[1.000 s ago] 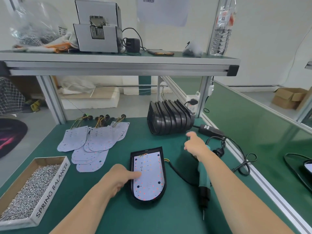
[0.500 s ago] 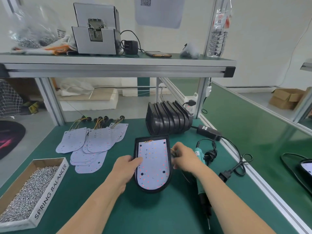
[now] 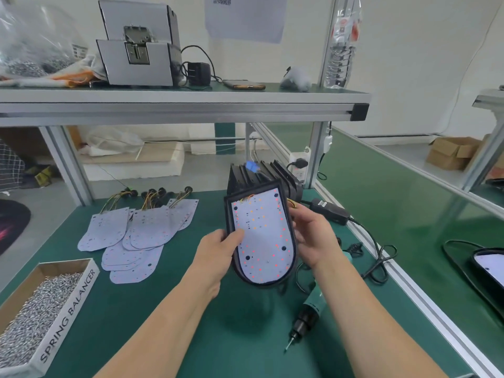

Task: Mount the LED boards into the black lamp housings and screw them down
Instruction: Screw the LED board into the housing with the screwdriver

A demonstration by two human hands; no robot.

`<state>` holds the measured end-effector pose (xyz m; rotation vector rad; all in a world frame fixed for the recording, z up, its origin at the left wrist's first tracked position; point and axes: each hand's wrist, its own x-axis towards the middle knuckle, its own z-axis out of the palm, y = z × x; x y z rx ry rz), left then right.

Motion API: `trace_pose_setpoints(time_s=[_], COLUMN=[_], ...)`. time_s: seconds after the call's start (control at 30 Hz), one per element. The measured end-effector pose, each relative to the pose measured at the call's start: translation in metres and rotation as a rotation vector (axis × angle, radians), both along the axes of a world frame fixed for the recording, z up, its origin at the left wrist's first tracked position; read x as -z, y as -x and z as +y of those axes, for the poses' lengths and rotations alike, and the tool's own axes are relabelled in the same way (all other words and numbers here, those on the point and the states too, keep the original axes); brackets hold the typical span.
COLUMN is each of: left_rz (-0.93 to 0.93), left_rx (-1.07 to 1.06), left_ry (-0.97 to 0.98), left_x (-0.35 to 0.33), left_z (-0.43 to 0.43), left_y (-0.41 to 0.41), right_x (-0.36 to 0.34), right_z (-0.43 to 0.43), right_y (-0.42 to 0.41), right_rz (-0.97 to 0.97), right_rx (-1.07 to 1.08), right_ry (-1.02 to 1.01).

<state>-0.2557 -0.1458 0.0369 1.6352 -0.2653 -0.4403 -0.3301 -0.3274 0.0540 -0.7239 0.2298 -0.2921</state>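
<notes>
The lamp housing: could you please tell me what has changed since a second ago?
The housing, flat on the table before, is now lifted and tilted. The right hand came back and took hold; the left hand grips it too. Screwdriver, loose boards and screw box stayed put.

Loose LED boards lie behind the screw box, at left. The screwdriver lies right; stacked housings stand behind.
</notes>
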Motion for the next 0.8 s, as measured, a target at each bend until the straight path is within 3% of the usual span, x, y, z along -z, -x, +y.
trace_pose_setpoints(time_s=[0.13, 0.2, 0.27, 0.33, 0.47, 0.57, 0.7, 0.8], left_rz=[-0.06, -0.088, -0.116, -0.125, -0.003, 0.073, 0.034, -0.098], left_rx=[-0.11, -0.141, -0.126, -0.075, 0.003, -0.027, -0.039, -0.044], left_ry=[-0.03, -0.055, -0.08, -0.091, -0.071, -0.1, -0.315, -0.387], left_x=[-0.003, -0.001, 0.001, 0.002, 0.002, 0.014, 0.047, 0.065], left_z=[-0.002, -0.003, -0.003, -0.003, 0.001, 0.007, 0.013, 0.013], left_y=[0.0, 0.002, 0.006, 0.008, 0.011, 0.007, 0.002, -0.001], right_x=[-0.009, -0.007, -0.006, -0.004, -0.009, -0.017, -0.031, -0.041], right_z=[0.01, 0.016, 0.019, 0.017, 0.01, -0.001, -0.035, -0.071], right_y=[0.004, 0.01, 0.015, 0.02, 0.033, 0.044, 0.067, 0.089], right_rz=[0.103, 0.177, 0.325, 0.396, 0.39, 0.363, 0.328, 0.379], right_rx=[0.009, -0.034, 0.059, 0.174, 0.272, 0.336, 0.449, 0.575], right_ry=[0.296, 0.547, 0.873, 1.028, 1.04, 0.941, 0.783, 0.709])
